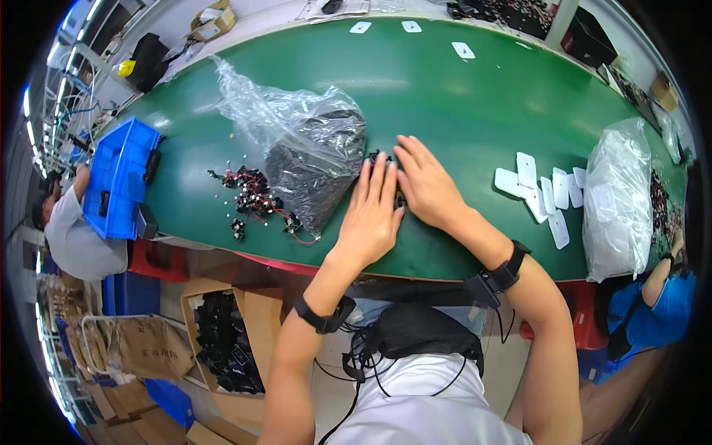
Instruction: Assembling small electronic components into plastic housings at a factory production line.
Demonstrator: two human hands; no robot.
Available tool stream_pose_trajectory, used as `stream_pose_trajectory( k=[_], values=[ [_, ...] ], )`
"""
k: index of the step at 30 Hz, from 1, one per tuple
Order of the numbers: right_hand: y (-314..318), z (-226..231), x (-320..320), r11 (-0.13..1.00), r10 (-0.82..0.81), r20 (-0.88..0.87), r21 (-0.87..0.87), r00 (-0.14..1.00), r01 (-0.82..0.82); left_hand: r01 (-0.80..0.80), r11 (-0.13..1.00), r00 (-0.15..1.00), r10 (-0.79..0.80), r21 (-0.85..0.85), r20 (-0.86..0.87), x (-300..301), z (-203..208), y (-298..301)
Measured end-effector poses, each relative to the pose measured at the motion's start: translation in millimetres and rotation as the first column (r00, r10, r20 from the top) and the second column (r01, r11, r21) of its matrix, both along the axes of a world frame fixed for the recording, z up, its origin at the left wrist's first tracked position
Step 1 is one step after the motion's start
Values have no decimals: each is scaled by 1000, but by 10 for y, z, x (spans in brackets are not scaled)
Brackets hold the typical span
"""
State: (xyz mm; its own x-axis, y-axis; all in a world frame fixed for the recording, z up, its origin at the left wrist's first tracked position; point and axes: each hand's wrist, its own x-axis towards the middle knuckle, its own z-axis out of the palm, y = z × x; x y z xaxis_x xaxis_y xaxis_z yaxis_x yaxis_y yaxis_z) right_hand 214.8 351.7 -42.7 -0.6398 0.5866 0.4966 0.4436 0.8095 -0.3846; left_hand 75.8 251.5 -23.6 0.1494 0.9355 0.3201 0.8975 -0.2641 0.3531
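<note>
Both my hands lie side by side on the green table (445, 104), fingers stretched out. My left hand (371, 215) rests flat beside a clear plastic bag (315, 141) filled with small black parts. Close to its right, my right hand (430, 182) has its fingers extended over the tabletop. Small black pieces (400, 199) show between and under the hands; their kind is mostly hidden. Left of the bag is a loose pile of small black parts with red and black wires (252, 191).
White rounded plates (549, 196) lie scattered at the right, next to a large clear bag (619, 200) of pale contents. A blue bin (122, 178) stands at the left edge. An open carton (222, 341) sits below the table. Co-workers sit at both sides.
</note>
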Motion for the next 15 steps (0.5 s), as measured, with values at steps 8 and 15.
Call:
stream_pose_trajectory(
  k=[8, 15],
  values=[
    [-177, 276, 434, 999, -35, 233, -7, 972, 37, 177, 983, 857, -176, 44, 484, -239, 41, 333],
    [-107, 333, -66, 997, -70, 253, 61, 965, 56, 172, 977, 322, -178, 127, 930, -246, 111, 191]
  ],
)
